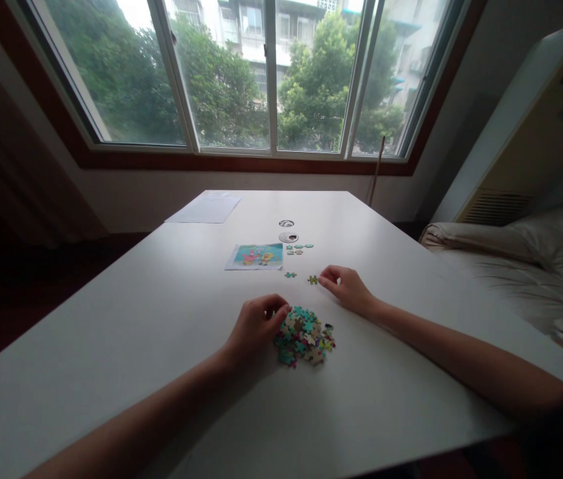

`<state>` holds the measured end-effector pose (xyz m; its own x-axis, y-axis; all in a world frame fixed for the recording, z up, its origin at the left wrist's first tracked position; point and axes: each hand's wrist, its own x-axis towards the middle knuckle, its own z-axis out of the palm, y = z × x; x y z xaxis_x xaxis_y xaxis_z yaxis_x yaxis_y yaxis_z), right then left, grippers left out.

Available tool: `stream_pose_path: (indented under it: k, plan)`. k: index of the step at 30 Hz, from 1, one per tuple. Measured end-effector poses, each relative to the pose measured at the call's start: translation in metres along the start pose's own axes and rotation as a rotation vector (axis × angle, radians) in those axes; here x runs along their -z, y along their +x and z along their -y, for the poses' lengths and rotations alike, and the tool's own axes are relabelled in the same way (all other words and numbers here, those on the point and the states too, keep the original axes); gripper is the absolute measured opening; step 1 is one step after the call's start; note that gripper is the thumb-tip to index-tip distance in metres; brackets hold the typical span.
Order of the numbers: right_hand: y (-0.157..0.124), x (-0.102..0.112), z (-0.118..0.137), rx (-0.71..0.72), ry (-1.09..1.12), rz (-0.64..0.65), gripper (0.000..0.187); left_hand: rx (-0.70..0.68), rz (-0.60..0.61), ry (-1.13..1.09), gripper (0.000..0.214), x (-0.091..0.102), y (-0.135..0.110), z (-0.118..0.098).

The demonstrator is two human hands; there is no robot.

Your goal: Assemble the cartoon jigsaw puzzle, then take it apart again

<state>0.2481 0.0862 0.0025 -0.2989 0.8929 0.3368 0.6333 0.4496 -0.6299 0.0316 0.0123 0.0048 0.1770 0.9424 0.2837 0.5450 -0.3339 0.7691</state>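
Observation:
My right hand (pixel 345 287) is closed in a pinch, its fingertips at the edge of a yellow-green jigsaw puzzle piece (pixel 312 280) just above or on the tabletop. Curled at the upper left edge of a heap of loose puzzle pieces (pixel 304 338) is my left hand (pixel 257 324), thumb and fingers close together. What lies between those fingertips, if anything, is too small to make out. A teal puzzle piece (pixel 290 275) rests by itself left of my right hand. Beyond it, several pieces (pixel 299 247) are set out in two short rows beside a colourful cartoon picture sheet (pixel 258 255).
The white table (pixel 136 319) stretches toward a window (pixel 271 80). Two round items (pixel 288 237) lie behind the picture sheet. White paper (pixel 205 207) rests at the far left corner. A sofa (pixel 505 266) stands at the right, near a tall white appliance (pixel 515 133).

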Motion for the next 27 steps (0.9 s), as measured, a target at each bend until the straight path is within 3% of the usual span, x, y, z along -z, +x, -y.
stream_pose_path:
  k: [7,15,27]
  plan:
    - [0.021,-0.009,-0.020,-0.029,-0.171,0.036,0.016,-0.003,0.004,-0.009,0.025,0.000,0.000,0.001]
    - [0.031,-0.013,-0.014,0.080,-0.179,0.077,0.014,0.000,0.002,-0.024,0.026,0.000,0.000,-0.001]
    - [0.046,-0.028,-0.015,0.077,-0.160,0.053,0.015,0.003,0.011,-0.023,0.026,0.000,0.000,0.002]
